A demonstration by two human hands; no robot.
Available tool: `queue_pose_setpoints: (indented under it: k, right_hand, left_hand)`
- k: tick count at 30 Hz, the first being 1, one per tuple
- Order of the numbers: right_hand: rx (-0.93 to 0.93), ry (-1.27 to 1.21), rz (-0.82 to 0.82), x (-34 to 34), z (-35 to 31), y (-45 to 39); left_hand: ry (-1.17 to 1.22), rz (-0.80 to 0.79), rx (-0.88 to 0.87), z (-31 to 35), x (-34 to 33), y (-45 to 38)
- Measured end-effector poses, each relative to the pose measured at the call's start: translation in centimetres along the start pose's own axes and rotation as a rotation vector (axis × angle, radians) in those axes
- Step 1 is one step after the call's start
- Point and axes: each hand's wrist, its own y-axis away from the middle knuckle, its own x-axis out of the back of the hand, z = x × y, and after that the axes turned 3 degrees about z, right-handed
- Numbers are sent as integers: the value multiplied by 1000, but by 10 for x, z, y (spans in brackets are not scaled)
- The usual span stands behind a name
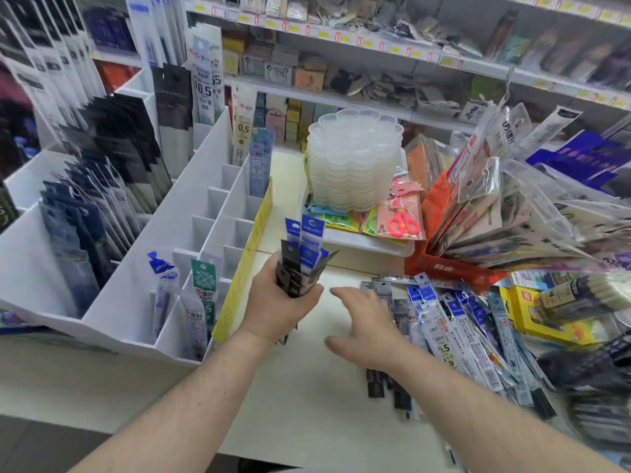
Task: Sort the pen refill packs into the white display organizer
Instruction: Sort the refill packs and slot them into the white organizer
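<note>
My left hand (273,303) grips an upright bundle of pen refill packs (302,254), blue and black headers fanned out above my fingers, just right of the white display organizer (191,230). The organizer's tiered slots hold dark packs at the left, and a few packs stand in its front compartments (201,295). My right hand (365,324) hovers with fingers spread over the table, at the left edge of a loose heap of refill packs (454,329). It holds nothing.
A stack of clear flower-shaped trays (355,158) stands behind, with scissors packs (399,223) beside it. A red bin of hanging packets (478,230) and a yellow box (543,319) crowd the right. Store shelves (341,42) rise at the back. A yellow strip (246,264) borders the organizer.
</note>
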Motion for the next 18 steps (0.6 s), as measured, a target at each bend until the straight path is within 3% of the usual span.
queue_pose_setpoints:
  k: [7, 18]
  right_hand:
    - [38, -445, 100, -25, -47, -35]
    - [27, -426, 59, -45, -52, -31]
  left_hand:
    - [18, -3, -90, -4, 3, 5]
    - [11, -12, 2, -35, 14, 17]
